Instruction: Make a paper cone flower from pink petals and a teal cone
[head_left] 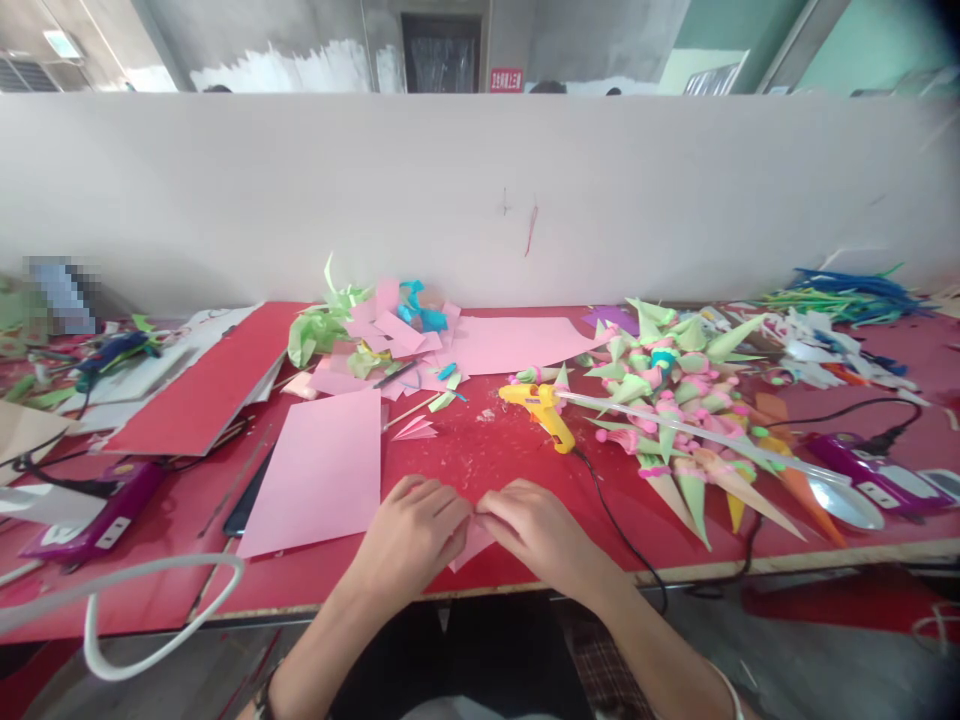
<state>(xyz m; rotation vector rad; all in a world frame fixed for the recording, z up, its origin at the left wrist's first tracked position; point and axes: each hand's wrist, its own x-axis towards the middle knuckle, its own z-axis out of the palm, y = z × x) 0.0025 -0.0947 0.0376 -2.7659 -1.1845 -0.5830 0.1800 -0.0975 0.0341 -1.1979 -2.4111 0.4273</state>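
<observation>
Close together near the front edge of the red table, both hands pinch a small piece of pink paper point(472, 545). My left hand point(416, 525) has its fingers curled on the paper's left side, and my right hand point(529, 522) grips its right side. Much of the paper is hidden behind the fingers. Left of my left hand lies a large pink sheet point(319, 470). Just beyond the hands rests a small pleated pink paper fan point(415, 428). A yellow glue gun point(541, 410) with a long clear glue stick lies beyond my right hand.
Many cone-shaped green and pink paper figures point(675, 400) are heaped at the right. Purple power strips point(112, 515) sit at both sides, with black cords trailing. Paper scraps point(405, 335) and a red board point(202, 380) are at the back and left. A pale partition point(375, 200) stands behind.
</observation>
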